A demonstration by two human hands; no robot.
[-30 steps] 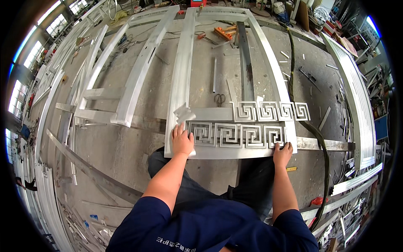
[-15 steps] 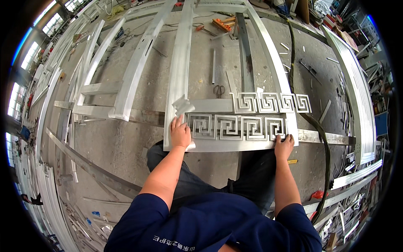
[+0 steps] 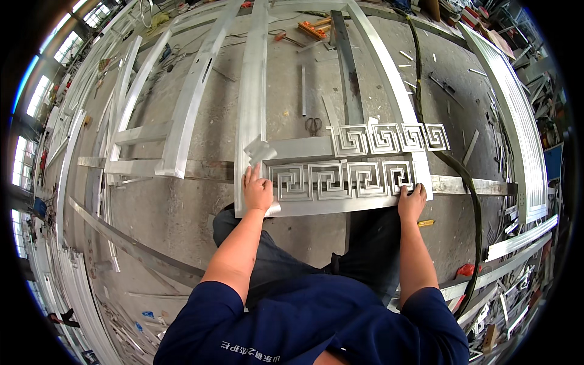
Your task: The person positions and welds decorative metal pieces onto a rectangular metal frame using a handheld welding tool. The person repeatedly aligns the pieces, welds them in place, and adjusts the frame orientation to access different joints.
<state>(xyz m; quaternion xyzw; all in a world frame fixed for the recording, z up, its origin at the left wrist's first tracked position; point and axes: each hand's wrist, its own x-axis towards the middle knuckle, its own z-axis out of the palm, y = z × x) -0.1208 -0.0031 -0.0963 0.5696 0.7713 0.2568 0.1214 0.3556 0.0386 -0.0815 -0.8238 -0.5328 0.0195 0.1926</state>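
With directions taken from the middle of the lower panel, a loose plate [image 3: 260, 152] lies at ten o'clock on the frame [image 3: 250, 97]; it could be knocked askew if brushed by the left hand [image 3: 258, 188], just below it. That hand is rested at nine o'clock on the frame's left rail, fingers stretched out and thumb at the panel's end; whether anything is pinched cannot be told.

The lower panel [image 3: 340, 180] is set between the crossbar and the end rail; whether it is sunk in the gap or laid on top cannot be made out. It could be skewed or scraped if one end were pushed harder.

The right hand [image 3: 412, 199] is placed between three and four o'clock, at the panel's lower right corner, fingers bent over the edge; how firmly they are closed is not shown. A fingertip could be nipped there by a sudden slip.

The upper panel [image 3: 389, 139], at one to two o'clock, could be tipped by a bump, since its right end is left overhanging the right rail.

From left to right, the lower panel is made up of four squared spirals in dull silver metal, thin-walled and openwork, with no bend visible.
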